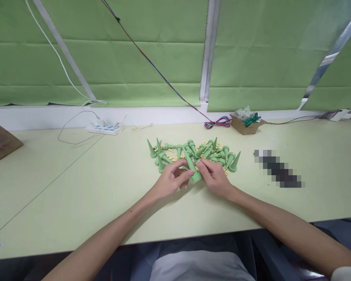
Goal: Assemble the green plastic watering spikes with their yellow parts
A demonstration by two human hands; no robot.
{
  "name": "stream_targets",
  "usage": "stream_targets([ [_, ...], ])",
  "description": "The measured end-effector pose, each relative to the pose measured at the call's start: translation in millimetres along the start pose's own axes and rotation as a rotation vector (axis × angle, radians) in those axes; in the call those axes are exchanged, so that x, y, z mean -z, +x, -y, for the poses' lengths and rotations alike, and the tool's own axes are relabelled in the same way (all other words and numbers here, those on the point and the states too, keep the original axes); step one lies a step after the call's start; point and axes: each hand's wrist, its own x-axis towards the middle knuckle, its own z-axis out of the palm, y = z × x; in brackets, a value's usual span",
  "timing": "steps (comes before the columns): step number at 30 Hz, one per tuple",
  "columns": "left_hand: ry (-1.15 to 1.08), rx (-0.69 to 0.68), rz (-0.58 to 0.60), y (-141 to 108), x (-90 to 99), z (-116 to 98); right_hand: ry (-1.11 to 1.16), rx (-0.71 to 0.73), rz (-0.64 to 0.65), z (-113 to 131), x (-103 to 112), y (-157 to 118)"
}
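Above the table's near-middle part, my left hand (174, 176) grips a green plant watering spike (190, 164) between thumb and fingers. The spike's wide collar faces down toward me and its tip leans up and left. My right hand (215, 175) is pinched closed close against the spike's right side; whatever sits between its fingertips is too small and covered to name. Just beyond both hands lies a pile of similar green spikes (230, 160), some upright on their collars, others on their sides. Small yellow pieces (173, 158) are scattered among them.
A pale table (105, 203) spans the view. At its back stand a white power strip (105, 128), a coiled red-blue cable (218, 123) and a small cardboard box (245, 127) with plastic wrap. A blurred dark object (280, 170) lies right; a brown item (1, 142) sits far left.
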Motion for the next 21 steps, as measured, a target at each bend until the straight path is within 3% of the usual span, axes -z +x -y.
stream_targets([
  [3,0.103,-0.024,-0.063,-1,-2.4,2,-0.036,0.004,-0.014,0,0,0],
  [12,0.459,-0.340,-0.199,0,-2.6,10,-0.039,-0.020,-0.032,-4,-2,-1],
  [16,0.477,-0.324,-0.211,-1,-4.6,9,-0.020,-0.038,-0.056,-3,-4,-1],
  [21,0.314,-0.205,-0.235,-3,-8.7,7,0.043,-0.097,-0.077,-2,-4,-3],
])
